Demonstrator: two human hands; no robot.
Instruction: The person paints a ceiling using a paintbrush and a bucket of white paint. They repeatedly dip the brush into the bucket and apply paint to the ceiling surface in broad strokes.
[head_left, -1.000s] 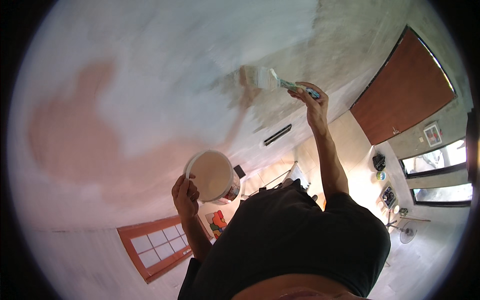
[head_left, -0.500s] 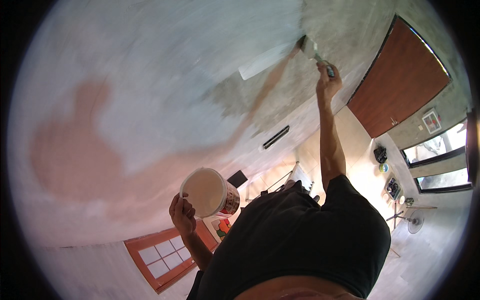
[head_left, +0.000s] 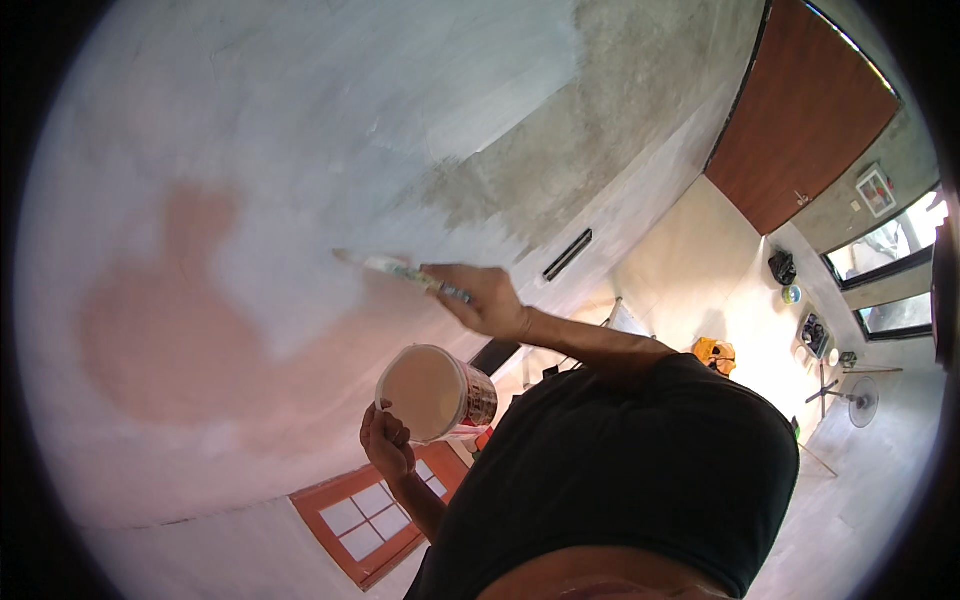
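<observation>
My right hand (head_left: pixel 476 298) grips a paintbrush (head_left: pixel 400 273) with a patterned handle, its bristles pointing left across the painted surface (head_left: pixel 505 100); the brush is blurred, and I cannot tell if it touches. A lighter coat covers much of that surface, beside a darker, patchy grey area (head_left: pixel 620 90). Lower down, my left hand (head_left: pixel 388 442) holds the rim of a white paint bucket (head_left: pixel 425 395) filled with pale paint.
Around the edges are a wooden door (head_left: pixel 800 110), red-framed window (head_left: pixel 365 515), dark slot (head_left: pixel 568 255), standing fan (head_left: pixel 862 400), black bag (head_left: pixel 783 266), yellow item (head_left: pixel 714 355) and tray of tools (head_left: pixel 813 335) on the pale floor (head_left: pixel 670 250).
My right hand and brush have swung down and left from the darker patch toward the bucket. A new white stroke shows on that patch. My left hand still holds the bucket.
</observation>
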